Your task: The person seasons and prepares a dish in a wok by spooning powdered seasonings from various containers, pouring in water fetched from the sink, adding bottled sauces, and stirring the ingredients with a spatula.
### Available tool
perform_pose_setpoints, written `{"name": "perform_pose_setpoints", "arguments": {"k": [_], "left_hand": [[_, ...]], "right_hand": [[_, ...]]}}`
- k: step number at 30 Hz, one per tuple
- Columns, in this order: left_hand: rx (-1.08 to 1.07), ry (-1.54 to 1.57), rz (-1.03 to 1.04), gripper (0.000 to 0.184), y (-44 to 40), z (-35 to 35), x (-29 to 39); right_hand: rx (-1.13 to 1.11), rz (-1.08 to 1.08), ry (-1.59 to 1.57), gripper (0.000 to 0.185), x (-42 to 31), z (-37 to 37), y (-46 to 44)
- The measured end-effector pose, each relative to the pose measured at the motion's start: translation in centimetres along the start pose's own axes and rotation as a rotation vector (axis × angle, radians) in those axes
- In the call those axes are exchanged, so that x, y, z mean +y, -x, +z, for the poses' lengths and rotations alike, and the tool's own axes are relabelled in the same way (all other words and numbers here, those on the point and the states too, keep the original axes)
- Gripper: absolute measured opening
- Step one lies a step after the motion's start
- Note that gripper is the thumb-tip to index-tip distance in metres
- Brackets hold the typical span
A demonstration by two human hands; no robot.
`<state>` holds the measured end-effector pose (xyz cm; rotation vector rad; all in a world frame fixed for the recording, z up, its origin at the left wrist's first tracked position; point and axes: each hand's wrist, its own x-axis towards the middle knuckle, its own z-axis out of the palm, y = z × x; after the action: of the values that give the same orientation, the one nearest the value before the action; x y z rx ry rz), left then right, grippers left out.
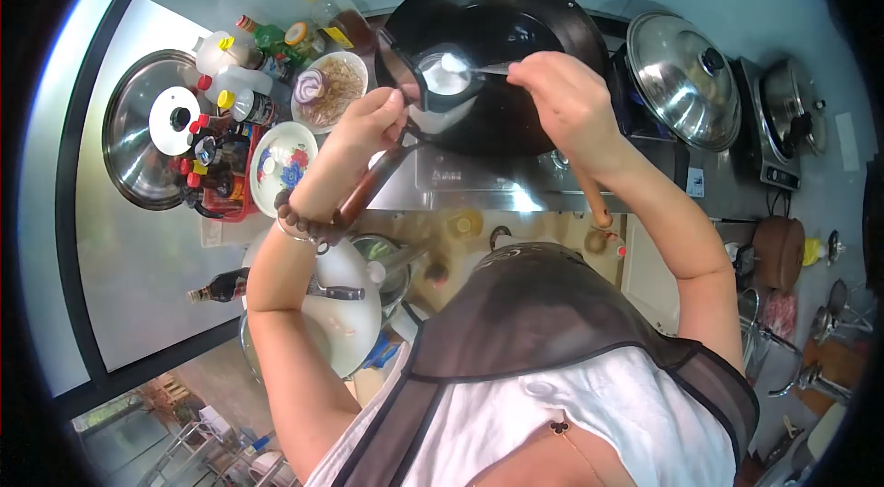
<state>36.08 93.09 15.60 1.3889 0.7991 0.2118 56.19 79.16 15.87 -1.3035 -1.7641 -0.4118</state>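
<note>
My left hand (pixel 376 119) grips the edge of a dark-rimmed seasoning container (pixel 451 102) with white contents, held above the black wok (pixel 516 119). A small spoon (pixel 493 69) is pinched in the fingers of my right hand (pixel 571 96). Its bowl end reaches into the container, at a white heap. I cannot tell whether the white stuff is salt or sugar. Below my left wrist runs the wok's brown wooden handle (pixel 368 185). Another wooden handle (pixel 589 195) sticks out under my right forearm.
Left of the wok stand a bowl of chopped food (pixel 345 82), a flowered bowl (pixel 276 176) and several bottles (pixel 249 105). A domed steel lid (pixel 683 73) sits to the right, with a steel pot (pixel 792 96) beyond. A knife (pixel 336 293) lies on a white board (pixel 354 326).
</note>
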Motion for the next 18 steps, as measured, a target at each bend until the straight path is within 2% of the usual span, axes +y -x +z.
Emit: {"name": "perform_pose_setpoints", "arguments": {"k": [3,4,7,8,10,12,14,15,16,18], "left_hand": [[0.024,-0.065,-0.023,0.023,0.2,-1.6,-0.1],[0.024,-0.062,-0.026,0.023,0.3,-1.9,-0.2],[0.042,-0.045,0.004,0.023,0.8,-2.8,-0.4],[0.046,-0.044,0.003,0.023,0.9,-2.8,-0.4],[0.057,-0.061,0.011,0.022,1.1,-2.8,-0.3],[0.054,-0.067,0.018,0.022,1.0,-2.6,-0.3],[0.043,-0.078,0.027,0.021,0.8,-2.2,-0.3],[0.021,-0.078,0.041,0.02,0.6,-2.0,-0.3],[-0.003,-0.078,0.056,0.019,0.5,-1.9,-0.3],[-0.005,-0.115,0.067,0.021,0.3,-1.5,-0.4]], "right_hand": [[0.065,0.265,-0.07,0.008,0.9,0.5,-0.6],[0.062,0.267,-0.071,0.008,1.5,0.9,-0.8],[-0.182,0.939,-0.233,0.009,3.7,1.8,-1.6],[-0.184,0.937,-0.236,0.009,3.7,1.7,-1.8],[-0.069,1.056,-0.497,0.009,3.4,1.4,-2.3],[-0.08,1.015,-0.527,0.007,1.9,1.2,-2.5],[-0.194,0.661,-0.492,0.008,0.9,1.4,-2.5],[-0.163,0.323,-0.321,0.006,1.1,2.0,-2.1],[-0.227,0.182,-0.229,0.006,1.2,2.2,-1.9],[-0.309,0.043,-0.078,0.014,1.5,2.8,-1.5]]}}
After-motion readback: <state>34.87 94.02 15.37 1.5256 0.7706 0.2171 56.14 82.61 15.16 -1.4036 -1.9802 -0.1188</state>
